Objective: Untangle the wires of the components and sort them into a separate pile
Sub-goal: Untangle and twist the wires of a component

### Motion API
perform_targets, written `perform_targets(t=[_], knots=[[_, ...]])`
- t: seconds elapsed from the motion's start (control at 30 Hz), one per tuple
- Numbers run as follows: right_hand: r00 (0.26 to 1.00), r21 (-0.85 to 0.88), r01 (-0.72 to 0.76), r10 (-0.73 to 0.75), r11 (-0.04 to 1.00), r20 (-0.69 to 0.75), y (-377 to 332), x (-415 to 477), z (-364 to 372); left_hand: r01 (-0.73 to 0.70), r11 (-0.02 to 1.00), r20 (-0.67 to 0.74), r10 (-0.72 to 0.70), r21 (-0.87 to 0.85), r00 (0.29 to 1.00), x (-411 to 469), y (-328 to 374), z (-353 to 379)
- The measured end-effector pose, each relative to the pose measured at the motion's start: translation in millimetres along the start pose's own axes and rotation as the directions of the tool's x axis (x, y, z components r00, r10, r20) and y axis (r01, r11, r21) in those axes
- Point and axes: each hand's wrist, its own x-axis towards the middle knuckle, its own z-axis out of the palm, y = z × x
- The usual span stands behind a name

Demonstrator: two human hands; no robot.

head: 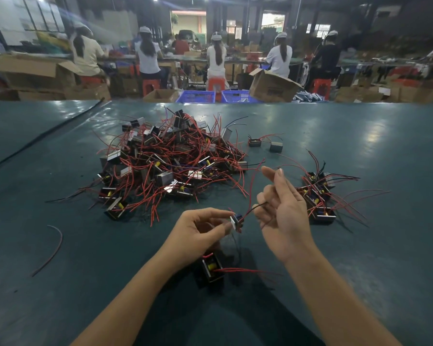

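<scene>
Component in hand: small wired component [236,220], pinched by the left hand [202,229] above the table, near the front edge.
Right hand [284,211]: fingers seemingly pinching its black lead, red lead draped over.
Advice: draw leads out slowly, straight.
Piles: tangled heap [169,161] beyond; sorted pile [319,196] right.
Surface: dark green table [60,283]; workshop behind.

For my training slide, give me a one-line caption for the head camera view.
Left hand pinches a small component while right hand draws its wires free, between tangled pile and sorted pile.
</scene>
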Motion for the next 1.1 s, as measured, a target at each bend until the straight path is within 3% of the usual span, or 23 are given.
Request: perform_targets(t=[0.23,0.33,0.4,0.43,0.5,0.57,0.9,1.1], knots=[[0.999,0.112,-0.014,0.018,0.994,-0.034,6,0,-2,-0.030,0.999,0.047,0.031,-0.026,0.998,-4,3,-2],[1.000,0.084,0.011,-0.011,0.996,-0.002,13,2,-4,-0.036,0.998,0.017,0.037,-0.056,0.999,-4,3,2],[0.998,-0.086,0.056,-0.054,0.995,0.026,21,3,-6,-0.028,0.998,-0.030,0.026,-0.051,0.999,-3,2,3],[0.996,-0.272,0.089,-0.083,0.958,0.035,26,3,-8,-0.023,0.998,-0.056,0.020,-0.054,0.998,-2,2,2],[0.989,-0.597,0.149,-0.110,0.788,0.102,35,2,-11,-0.013,0.997,-0.089,0.007,-0.073,0.996,1,1,-1],[0.981,-0.687,0.168,-0.048,0.707,0.190,41,-2,-12,-0.008,0.996,-0.093,0.000,-0.085,0.996,1,-1,-5],[0.979,-0.707,0.156,-0.015,0.690,0.201,40,-7,-9,0.011,1.000,-0.056,-0.013,-0.026,0.998,2,-1,-8],[0.990,-0.538,0.141,-0.106,0.831,0.096,40,-3,-7,-0.045,0.984,-0.041,0.052,0.174,0.998,1,-2,1]])
